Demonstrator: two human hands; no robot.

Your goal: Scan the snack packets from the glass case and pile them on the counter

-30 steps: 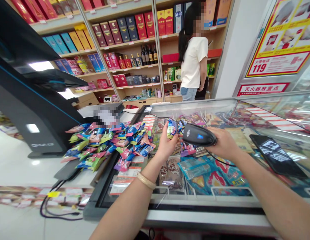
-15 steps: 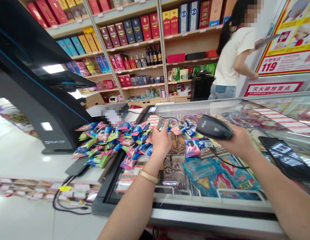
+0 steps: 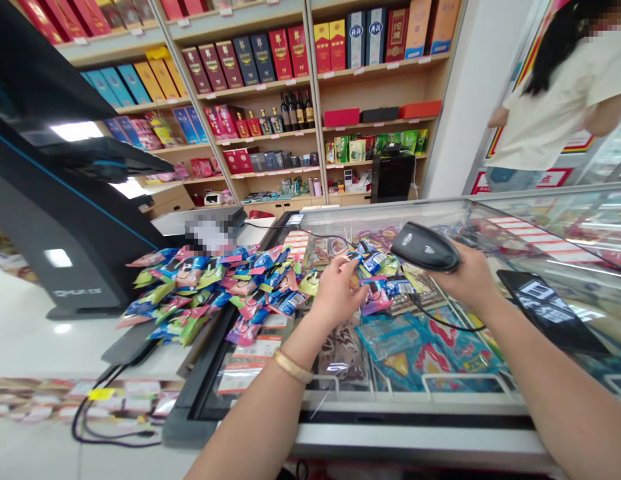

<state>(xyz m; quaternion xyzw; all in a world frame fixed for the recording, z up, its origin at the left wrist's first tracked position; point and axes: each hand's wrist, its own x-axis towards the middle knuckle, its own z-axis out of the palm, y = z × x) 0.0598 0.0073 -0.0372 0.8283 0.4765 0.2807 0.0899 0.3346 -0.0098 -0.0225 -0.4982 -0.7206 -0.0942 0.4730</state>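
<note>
My right hand (image 3: 467,280) grips a black barcode scanner (image 3: 425,247), its head pointing left above the glass lid of a display freezer (image 3: 320,400). A cable hangs from the scanner. Fingers apart, my left hand (image 3: 337,290) reaches over the lid at the edge of a small group of snack packets (image 3: 375,293). Its fingertips are by a blue packet; whether they touch it I cannot tell. A bigger heap of small pink, green and blue snack packets (image 3: 190,287) lies to the left, across the counter and freezer edge. A green packet (image 3: 310,283) lies beside my left wrist.
A black checkout terminal (image 3: 80,220) stands at the left on the white counter (image 3: 20,333). On the lid at right lies a black phone-like panel with white characters (image 3: 547,310). Shelves of boxed bottles (image 3: 245,60) stand behind. Another person (image 3: 555,113) is at the far right.
My left hand has moved right, from the big heap's edge to the small group, and a green packet now shows where it was. The scanner stays in my right hand. The other person has turned.
</note>
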